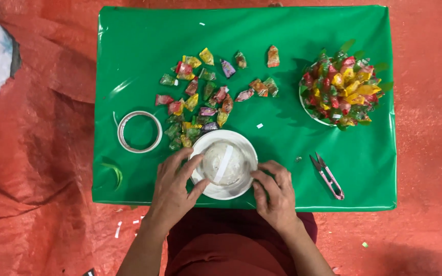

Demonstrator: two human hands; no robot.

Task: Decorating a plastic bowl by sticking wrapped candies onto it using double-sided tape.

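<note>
Head view, looking straight down. An upturned white paper plate sits at the near edge of the green-covered table, with a pale domed piece fixed at its centre and a strip of white tape laid across that dome. The left hand rests on the plate's left rim, fingers spread and pressing on the edge, not closed around anything. The right hand sits at the lower right rim, fingers curled loosely against it; neither hand is clamped on a tool.

Risk, as a judgement: the tape strip looks only lightly set, so a turn of the plate could lift or skew it. The plate lies close to the table's near edge and could slide off if pushed toward the person. Loose wrapped candies lie touching the plate's far rim and could be knocked or scattered.

Containers: a second plate at far right holds a finished candy bouquet, packed full with red, yellow and green wrappers and green leaf tips. The plate in hand holds no candies.

Surroundings: a tape roll lies left of the plate, thread snips lie to its right, and red sheeting covers the floor.
</note>
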